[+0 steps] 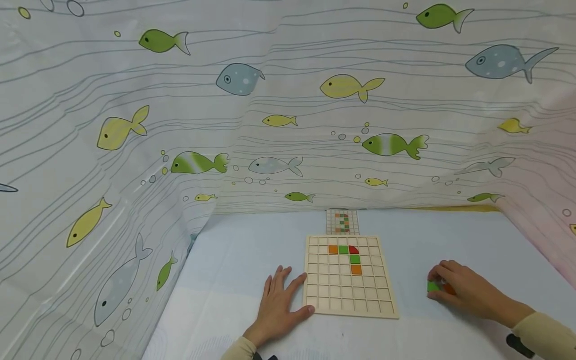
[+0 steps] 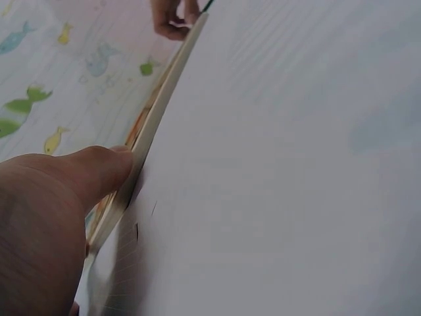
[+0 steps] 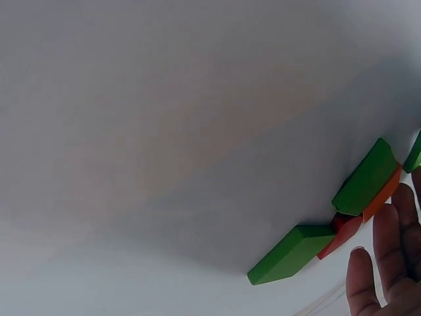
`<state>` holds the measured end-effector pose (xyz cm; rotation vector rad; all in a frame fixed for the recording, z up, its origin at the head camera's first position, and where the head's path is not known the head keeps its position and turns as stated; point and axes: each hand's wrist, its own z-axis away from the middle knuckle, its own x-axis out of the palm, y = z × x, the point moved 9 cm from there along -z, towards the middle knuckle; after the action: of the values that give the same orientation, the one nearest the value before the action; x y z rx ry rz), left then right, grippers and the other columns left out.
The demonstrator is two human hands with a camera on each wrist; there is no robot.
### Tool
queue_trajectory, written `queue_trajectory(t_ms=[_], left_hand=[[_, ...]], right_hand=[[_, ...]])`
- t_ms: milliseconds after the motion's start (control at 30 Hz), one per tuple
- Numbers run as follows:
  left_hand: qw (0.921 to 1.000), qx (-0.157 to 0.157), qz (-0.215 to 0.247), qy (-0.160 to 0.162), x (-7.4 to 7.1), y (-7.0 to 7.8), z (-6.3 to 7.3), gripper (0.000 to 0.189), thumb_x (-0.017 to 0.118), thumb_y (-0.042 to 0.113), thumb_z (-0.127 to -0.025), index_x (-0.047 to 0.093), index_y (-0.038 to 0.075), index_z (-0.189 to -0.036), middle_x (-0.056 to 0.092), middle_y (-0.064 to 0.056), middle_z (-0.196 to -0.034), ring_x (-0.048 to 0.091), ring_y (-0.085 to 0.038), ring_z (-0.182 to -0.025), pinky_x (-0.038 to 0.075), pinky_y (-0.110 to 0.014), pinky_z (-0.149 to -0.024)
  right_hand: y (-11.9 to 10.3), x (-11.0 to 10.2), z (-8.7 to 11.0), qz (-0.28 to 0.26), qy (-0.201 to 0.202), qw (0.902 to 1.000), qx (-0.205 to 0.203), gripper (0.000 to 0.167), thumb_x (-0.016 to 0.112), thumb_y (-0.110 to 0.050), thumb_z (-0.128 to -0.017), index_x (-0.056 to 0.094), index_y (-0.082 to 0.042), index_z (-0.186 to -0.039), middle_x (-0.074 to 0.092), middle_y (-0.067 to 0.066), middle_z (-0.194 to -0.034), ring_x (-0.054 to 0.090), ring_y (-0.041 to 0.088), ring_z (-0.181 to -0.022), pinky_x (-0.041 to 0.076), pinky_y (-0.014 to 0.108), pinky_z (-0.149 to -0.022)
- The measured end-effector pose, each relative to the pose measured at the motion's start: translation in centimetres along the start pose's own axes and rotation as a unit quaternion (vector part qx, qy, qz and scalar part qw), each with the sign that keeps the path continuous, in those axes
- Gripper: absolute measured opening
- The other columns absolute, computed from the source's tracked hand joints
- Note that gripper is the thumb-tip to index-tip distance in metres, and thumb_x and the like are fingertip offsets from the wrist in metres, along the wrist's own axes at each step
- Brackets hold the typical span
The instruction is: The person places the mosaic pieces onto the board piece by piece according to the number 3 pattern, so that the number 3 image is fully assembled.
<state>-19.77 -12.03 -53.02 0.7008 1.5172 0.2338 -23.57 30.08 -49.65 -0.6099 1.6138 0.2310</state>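
A pale wooden grid board (image 1: 333, 292) lies on the table with orange, green and red tiles in some of its squares. My left hand (image 1: 281, 307) is spread at the board's left side, its thumb (image 2: 99, 172) against the edge. To the right of the board, my right hand (image 1: 468, 290) reaches over loose tiles, a green tile (image 1: 433, 286) showing by its fingertips. In the right wrist view, its relaxed fingers are beside green blocks (image 3: 368, 176), a red block (image 3: 340, 237) and an orange block (image 3: 383, 194). Part of that hand is out of frame.
Behind the board lies a small pattern card (image 1: 343, 222) with a printed grid and coloured squares. A fish-printed sheet (image 1: 288, 140) rises around the table (image 1: 252, 245) at the back and sides.
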Motion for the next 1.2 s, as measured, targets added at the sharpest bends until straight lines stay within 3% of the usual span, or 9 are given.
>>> queue_trajectory(t_ms=[167,500,733,1200], left_hand=[[1.0000,0.000,-0.001,0.001,0.0,0.0,0.0,0.076,0.067,0.064,-0.093,0.052,0.025,-0.157,0.034,-0.022,-0.167,0.017,-0.047,-0.162,0.009,-0.070,-0.128],[1.0000,0.002,-0.004,-0.001,-0.2,0.2,0.0,0.076,0.067,0.064,-0.094,0.052,0.024,-0.157,0.034,-0.022,-0.167,0.017,-0.048,-0.162,0.010,-0.071,-0.127],[1.0000,0.000,-0.001,-0.005,0.0,0.0,0.0,0.076,0.066,0.065,-0.094,0.052,0.025,-0.157,0.034,-0.021,-0.168,0.016,-0.047,-0.162,0.010,-0.071,-0.127],[1.0000,0.000,-0.004,-0.007,-0.2,0.2,0.0,0.076,0.067,0.064,-0.094,0.052,0.024,-0.157,0.034,-0.022,-0.167,0.017,-0.048,-0.162,0.010,-0.071,-0.127]], right_hand=[[0.1,0.0,0.2,0.002,-0.007,0.9999,0.013,0.036,0.086,-0.053,-0.085,0.068,-0.029,-0.104,0.059,-0.019,-0.101,0.055,-0.002,-0.088,0.059,0.029,-0.076],[0.3,-0.2,0.5,-0.019,-0.010,0.9997,0.013,0.029,0.088,-0.043,-0.086,0.069,-0.028,-0.102,0.060,-0.017,-0.101,0.054,-0.003,-0.089,0.060,0.028,-0.076],[0.7,0.2,0.7,-0.015,-0.033,0.9984,0.044,0.035,0.087,-0.049,-0.085,0.070,-0.027,-0.105,0.061,-0.014,-0.103,0.053,-0.002,-0.088,0.058,0.026,-0.075],[0.8,-0.3,1.3,-0.026,0.003,0.9995,0.017,0.029,0.090,-0.039,-0.085,0.070,-0.027,-0.101,0.060,-0.017,-0.101,0.051,-0.007,-0.085,0.055,0.023,-0.069]])
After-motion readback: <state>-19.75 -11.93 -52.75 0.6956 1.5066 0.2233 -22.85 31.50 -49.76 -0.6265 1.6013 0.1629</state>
